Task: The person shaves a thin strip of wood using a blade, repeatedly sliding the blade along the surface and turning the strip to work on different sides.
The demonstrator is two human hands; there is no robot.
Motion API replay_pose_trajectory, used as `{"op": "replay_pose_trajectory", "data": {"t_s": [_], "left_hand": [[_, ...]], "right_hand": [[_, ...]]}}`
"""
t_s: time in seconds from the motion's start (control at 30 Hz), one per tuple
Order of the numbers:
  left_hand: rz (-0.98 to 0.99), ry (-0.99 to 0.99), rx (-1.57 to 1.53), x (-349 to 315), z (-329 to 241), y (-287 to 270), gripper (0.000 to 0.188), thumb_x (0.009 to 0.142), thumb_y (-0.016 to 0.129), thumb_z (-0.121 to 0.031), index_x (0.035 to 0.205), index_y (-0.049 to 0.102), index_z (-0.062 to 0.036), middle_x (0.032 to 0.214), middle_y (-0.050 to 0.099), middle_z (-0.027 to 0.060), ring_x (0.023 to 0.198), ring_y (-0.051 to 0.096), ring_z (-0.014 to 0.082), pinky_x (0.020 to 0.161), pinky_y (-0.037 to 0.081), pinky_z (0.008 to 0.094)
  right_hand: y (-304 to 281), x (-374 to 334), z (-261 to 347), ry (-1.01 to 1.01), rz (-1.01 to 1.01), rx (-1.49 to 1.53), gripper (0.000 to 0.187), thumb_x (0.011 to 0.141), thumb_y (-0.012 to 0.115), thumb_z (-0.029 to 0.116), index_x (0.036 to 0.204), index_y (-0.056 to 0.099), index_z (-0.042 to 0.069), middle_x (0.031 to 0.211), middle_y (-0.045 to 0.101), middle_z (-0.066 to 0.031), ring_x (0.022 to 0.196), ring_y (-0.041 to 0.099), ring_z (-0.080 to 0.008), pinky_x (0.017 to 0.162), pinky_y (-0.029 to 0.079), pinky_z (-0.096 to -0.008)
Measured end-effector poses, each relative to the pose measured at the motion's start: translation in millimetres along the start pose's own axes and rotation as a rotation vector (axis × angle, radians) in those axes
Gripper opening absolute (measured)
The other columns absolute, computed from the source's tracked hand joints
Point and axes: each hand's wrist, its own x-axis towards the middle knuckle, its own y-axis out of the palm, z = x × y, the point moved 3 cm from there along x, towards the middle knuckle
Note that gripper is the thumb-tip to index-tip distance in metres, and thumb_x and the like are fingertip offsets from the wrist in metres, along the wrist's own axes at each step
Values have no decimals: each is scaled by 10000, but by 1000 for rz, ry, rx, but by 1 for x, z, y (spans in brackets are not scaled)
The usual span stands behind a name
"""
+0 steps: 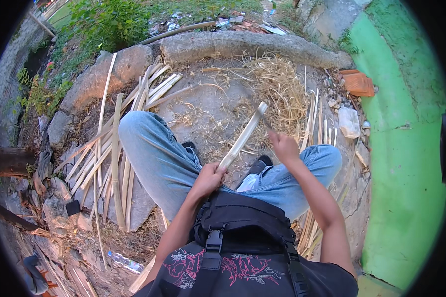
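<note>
one strip (242, 136) slants forward, its near end pinched in your left hand (208, 179); your right hand (284, 147), fingers curled, grips a blurred blade (266, 122). likely shaving; the next stroke calls for steady holding.

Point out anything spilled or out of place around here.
A clear plastic bottle lies on its side at the picture's lower left, like discarded litter; curled shavings are strewn untidily beyond the pale strip in the left hand.
</note>
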Motion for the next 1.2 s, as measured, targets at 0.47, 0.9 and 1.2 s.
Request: {"op": "replay_pose_trajectory", "data": {"t_s": [0.47,0.9,1.2], "left_hand": [[-36,-48,-127,4,10,-6,236,995,461,-206,879,563,-27,600,448,-38,469,371,53,416,304,227],[-96,-58,19,5,-1,-3,509,1013,341,-458,836,564,-37,594,501,4,469,447,94,435,387,248],[-157,73,287,14,9,-5,547,1014,336,-446,788,560,-2,569,535,50,462,501,138,445,418,302]], "right_hand": [[-4,-1,-8,-140,29,-104,645,924,445,572,706,617,-11,641,601,-267,650,619,-449,583,470,-531],[-17,-27,2,30,-63,220,471,762,718,484,664,597,40,527,550,-117,489,539,-234,520,437,-378],[16,-40,14,-164,68,-77,237,738,678,289,692,667,57,643,629,-193,643,641,-381,622,518,-479]]}}
